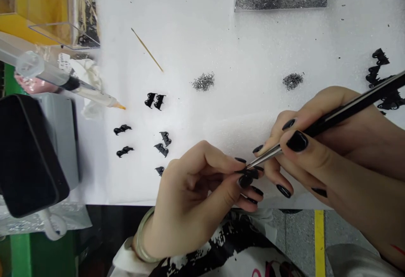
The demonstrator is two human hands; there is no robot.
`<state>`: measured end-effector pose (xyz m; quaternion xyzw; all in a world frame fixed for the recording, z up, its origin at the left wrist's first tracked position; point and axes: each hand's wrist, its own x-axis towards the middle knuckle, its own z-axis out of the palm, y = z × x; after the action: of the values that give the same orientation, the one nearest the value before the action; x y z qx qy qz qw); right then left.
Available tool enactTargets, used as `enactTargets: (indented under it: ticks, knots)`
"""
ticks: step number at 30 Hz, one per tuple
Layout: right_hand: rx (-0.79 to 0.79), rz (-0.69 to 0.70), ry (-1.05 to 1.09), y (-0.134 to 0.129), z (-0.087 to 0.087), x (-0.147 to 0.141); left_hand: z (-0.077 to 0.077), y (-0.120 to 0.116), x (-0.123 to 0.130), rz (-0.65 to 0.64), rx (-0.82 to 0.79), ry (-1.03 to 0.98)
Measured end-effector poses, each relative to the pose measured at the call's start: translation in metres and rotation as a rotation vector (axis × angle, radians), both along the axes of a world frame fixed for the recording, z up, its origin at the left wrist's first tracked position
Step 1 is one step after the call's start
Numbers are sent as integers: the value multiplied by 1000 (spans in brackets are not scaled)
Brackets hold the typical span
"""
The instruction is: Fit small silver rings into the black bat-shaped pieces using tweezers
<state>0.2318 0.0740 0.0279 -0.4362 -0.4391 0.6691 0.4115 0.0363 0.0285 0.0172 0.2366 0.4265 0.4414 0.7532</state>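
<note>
Near the front edge of the white work surface (247, 49), left hand (196, 201) pinches a small black piece (253, 173) between thumb and forefinger, mostly hidden there. Right hand (329, 159) grips a slim metal-tipped tool (354, 107), point at the piece; contact can't be told. Risk: an off-centre push could twist the piece out of so small a hold. Slipping this close to the edge, it might drop to the floor (297, 226).

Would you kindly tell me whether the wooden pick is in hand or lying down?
Lying down: the wooden pick rests on the white surface, apart from the left hand and right hand.
</note>
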Motion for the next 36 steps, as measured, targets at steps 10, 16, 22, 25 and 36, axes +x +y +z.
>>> enactTargets:
  ticks: [10,16,22,25,36]
  knots:
    - [-21,13,29,0,5,1,4,-3,7,86,-92,-18]
    - [28,-6,62,-4,0,1,-2,-1,-1,-34,35,21]
    - [-43,-1,85,5,-2,3,-1,5,0,-2,21,43]
    - [-123,-74,148,9,-4,4,-2,8,1,-24,-6,6]
    - [134,-176,194,6,-26,7,-25,15,5,-82,121,-54]
